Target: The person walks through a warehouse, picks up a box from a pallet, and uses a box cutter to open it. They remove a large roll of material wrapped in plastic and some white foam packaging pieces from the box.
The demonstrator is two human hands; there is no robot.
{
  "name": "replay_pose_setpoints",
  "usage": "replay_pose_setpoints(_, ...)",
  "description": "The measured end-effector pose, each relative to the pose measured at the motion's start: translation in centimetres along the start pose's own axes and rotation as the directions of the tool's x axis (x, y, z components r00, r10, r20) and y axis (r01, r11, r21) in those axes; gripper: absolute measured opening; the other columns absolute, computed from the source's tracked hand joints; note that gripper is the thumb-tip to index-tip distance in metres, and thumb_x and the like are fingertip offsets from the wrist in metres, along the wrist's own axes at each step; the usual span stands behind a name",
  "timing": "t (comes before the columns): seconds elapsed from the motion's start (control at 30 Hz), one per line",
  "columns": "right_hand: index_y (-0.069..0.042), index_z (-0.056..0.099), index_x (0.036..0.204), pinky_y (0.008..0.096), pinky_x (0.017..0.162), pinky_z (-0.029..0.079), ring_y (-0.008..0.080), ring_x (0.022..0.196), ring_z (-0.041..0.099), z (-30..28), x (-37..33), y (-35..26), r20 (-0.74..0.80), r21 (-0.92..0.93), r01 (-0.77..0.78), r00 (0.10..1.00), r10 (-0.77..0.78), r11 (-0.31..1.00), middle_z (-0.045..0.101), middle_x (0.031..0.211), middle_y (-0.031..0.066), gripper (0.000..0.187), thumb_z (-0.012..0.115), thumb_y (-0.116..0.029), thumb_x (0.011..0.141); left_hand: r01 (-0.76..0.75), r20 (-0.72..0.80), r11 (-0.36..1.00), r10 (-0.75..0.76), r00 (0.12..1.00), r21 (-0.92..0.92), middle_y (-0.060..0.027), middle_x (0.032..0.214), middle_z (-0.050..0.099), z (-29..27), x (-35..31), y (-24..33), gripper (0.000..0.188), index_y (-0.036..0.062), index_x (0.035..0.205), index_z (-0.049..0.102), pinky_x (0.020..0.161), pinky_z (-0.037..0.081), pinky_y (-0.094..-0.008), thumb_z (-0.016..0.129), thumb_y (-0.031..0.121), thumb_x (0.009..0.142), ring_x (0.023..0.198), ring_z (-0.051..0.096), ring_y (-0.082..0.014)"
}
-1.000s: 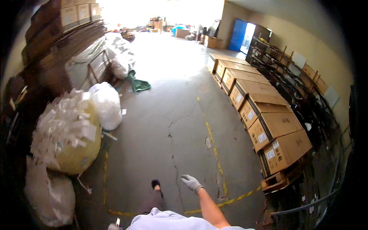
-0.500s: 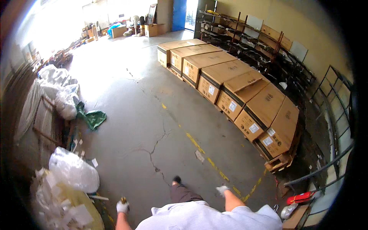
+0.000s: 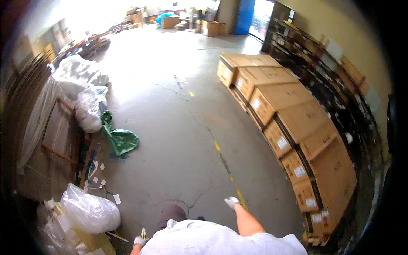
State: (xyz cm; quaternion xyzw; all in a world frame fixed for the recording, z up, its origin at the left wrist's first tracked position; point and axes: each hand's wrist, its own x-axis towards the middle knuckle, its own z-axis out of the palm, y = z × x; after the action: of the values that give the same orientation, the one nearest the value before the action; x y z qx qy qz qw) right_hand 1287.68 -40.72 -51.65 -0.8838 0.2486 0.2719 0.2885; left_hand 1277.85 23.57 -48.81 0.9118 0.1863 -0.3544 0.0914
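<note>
Small yellow-and-dark handheld item pokes up from the left gloved hand, which seems wrapped round it; likely light and stiff, best held by its body. Lower part hidden, exact kind unclear. Right gloved hand hangs well apart, blurred; cannot tell whether it grips anything.

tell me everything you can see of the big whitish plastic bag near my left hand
The whitish plastic bag looks like thin, shiny, see-through film, creased and bulging full, with a rounded right end. Its contents can't be made out. It lies at lower left in the view, apart from your gloved left hand, which is to its lower right. Its lower side overlaps a yellowish bundle in the view; whether they press together is unclear.
</note>
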Motion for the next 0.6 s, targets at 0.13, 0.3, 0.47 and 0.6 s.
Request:
replay_pose_setpoints(0.13,-0.004,0.064,0.114,0.0356,0.088,0.048,0.0258,0.099,0.064,-10.3,15.5,-20.0,-0.120,0.270,0.241,0.969,-0.216,0.932,0.068,0.108,0.0137,0.044,0.058,-0.039,0.088,0.394,0.242,0.896,-0.344,0.907,-0.206,-0.0151,0.084,0.070,-4.9,3.0,1.7,0.040,0.0051,0.087,0.071,0.071,0.054,-0.0398,0.072,0.040,0.067,0.080,0.069,-0.0276)
replay_pose_setpoints(0.3,-0.004,0.064,0.111,0.0390,0.084,0.049,0.0303,0.093,0.065,-15.8,29.9,-31.6,-0.304,0.281,0.458,0.876,-0.375,0.843,0.068,0.102,0.0170,0.040,0.060,-0.036,0.087,0.441,0.246,0.840,-0.376,0.893,-0.316,-0.0142,0.085,0.070,-16.6,17.9,9.4,0.039,0.0067,0.090,0.071,0.070,0.053,-0.0394,0.072,0.040,0.069,0.078,0.069,-0.0265)
replay_pose_setpoints(0.47,-0.004,0.066,0.100,0.0428,0.076,0.049,0.0283,0.083,0.065,-18.5,39.0,-31.2,0.319,0.028,-0.147,0.939,0.130,0.989,0.068,0.092,0.0155,0.045,0.048,-0.044,0.090,0.105,-0.005,0.893,-0.120,0.993,-0.438,-0.0153,0.088,0.070,-41.0,38.7,27.0,0.040,0.0072,0.092,0.071,0.072,0.053,-0.0411,0.071,0.042,0.071,0.080,0.068,-0.0294)
replay_pose_setpoints(0.6,-0.005,0.066,0.101,0.0457,0.083,0.048,0.0334,0.096,0.064,-22.3,45.6,-36.2,0.267,-0.044,-0.294,0.918,0.295,0.955,0.066,0.106,0.0189,0.044,0.046,-0.044,0.091,-0.239,-0.282,0.848,0.111,0.953,-0.473,-0.0223,0.097,0.066,-59.9,54.5,37.4,0.051,0.0052,0.099,0.064,0.080,0.049,-0.0458,0.064,0.049,0.073,0.093,0.061,-0.0408)
